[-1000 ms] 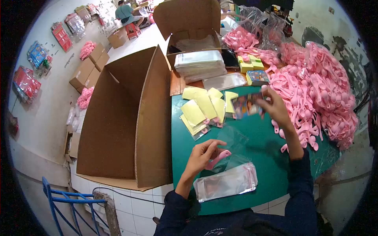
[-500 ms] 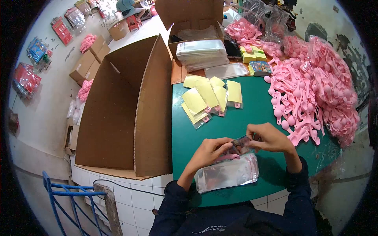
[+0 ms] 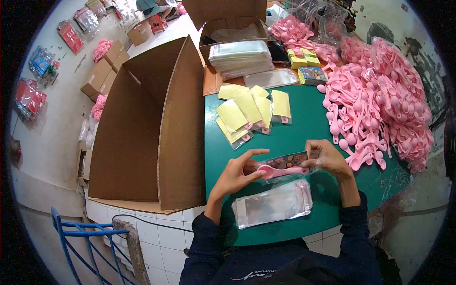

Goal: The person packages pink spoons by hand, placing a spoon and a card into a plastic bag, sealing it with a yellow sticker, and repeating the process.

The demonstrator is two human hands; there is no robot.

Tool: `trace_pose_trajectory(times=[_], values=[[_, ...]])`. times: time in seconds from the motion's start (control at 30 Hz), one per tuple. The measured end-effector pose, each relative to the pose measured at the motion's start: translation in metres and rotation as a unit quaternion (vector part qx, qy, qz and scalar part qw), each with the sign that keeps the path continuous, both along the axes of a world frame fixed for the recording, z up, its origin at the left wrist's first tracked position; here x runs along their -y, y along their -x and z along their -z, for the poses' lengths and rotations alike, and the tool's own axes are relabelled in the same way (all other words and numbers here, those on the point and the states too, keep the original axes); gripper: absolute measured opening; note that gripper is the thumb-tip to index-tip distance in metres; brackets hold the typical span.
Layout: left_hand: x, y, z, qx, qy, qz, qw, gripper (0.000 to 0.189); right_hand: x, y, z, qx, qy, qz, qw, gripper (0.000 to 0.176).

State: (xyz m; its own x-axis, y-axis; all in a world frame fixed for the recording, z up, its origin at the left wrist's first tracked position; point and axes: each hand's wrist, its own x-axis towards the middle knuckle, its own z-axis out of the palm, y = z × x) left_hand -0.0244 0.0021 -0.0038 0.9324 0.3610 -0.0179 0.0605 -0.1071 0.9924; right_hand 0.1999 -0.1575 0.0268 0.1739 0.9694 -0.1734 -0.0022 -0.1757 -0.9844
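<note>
Between my hands is a clear plastic bag point(image 3: 281, 178) with a dark printed card point(image 3: 289, 162) and a pink measuring spoon point(image 3: 284, 171) along its near side. My left hand point(image 3: 240, 172) pinches the bag's left end by the spoon's bowl, its index finger stretched out above. At the right end, the fingers of my right hand point(image 3: 327, 159) are closed on the bag near the spoon's handle. Just below lies a stack of clear plastic bags point(image 3: 271, 205) on the green table point(image 3: 228, 168).
Filled bags with yellow cards point(image 3: 246, 110) lie beyond my hands. Pink spoons point(image 3: 356, 109) are heaped at right. Card stacks point(image 3: 312, 75) and more clear bags point(image 3: 240, 57) stand at the back. A large open carton point(image 3: 183, 128) is left of the table. Another person point(image 3: 154, 7) sits far off.
Both hands have lifted away from the stack of bags, holding the bag with the card and spoon. The spoon and card now show more fully, and my left index finger has straightened.
</note>
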Motion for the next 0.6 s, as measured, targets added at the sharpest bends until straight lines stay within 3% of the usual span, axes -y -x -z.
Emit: trace_pose_trajectory(times=[0.1, 0.13, 0.2, 0.3, 0.4, 0.43, 0.5, 0.57, 0.6], values=[[0.001, 0.0, -0.006, -0.042, 0.023, -0.016, 0.999, 0.051, -0.001, 0.003, -0.012, -0.054, 0.067, 0.033, 0.996, 0.019], [0.002, -0.001, -0.007, -0.041, 0.026, -0.01, 0.999, 0.052, 0.001, -0.012, 0.003, 0.044, 0.083, -0.014, 0.995, 0.015], [0.003, -0.002, -0.007, -0.042, 0.03, 0.0, 0.999, 0.053, 0.002, -0.007, 0.002, 0.082, 0.028, -0.01, 0.996, 0.014], [0.007, -0.004, -0.001, -0.053, -0.04, -0.02, 0.998, 0.055, 0.0, 0.0, 0.004, 0.118, -0.011, 0.019, 0.993, 0.013], [0.02, -0.007, 0.011, 0.007, -0.232, -0.154, 0.961, 0.058, -0.001, 0.013, 0.003, 0.229, -0.064, 0.13, 0.963, 0.017], [0.025, -0.006, 0.011, 0.005, -0.091, -0.127, 0.988, 0.06, -0.003, 0.021, -0.001, 0.277, -0.087, 0.176, 0.94, 0.019], [0.035, -0.005, 0.009, 0.002, 0.193, -0.065, 0.979, 0.062, -0.003, 0.032, -0.012, 0.345, -0.083, 0.082, 0.931, 0.026], [0.041, -0.003, 0.012, -0.028, 0.289, -0.055, 0.955, 0.063, -0.002, 0.039, -0.01, 0.401, -0.141, -0.008, 0.905, 0.034], [0.043, -0.002, 0.013, -0.043, 0.336, -0.05, 0.94, 0.063, -0.001, 0.039, -0.008, 0.37, -0.123, -0.066, 0.919, 0.04]])
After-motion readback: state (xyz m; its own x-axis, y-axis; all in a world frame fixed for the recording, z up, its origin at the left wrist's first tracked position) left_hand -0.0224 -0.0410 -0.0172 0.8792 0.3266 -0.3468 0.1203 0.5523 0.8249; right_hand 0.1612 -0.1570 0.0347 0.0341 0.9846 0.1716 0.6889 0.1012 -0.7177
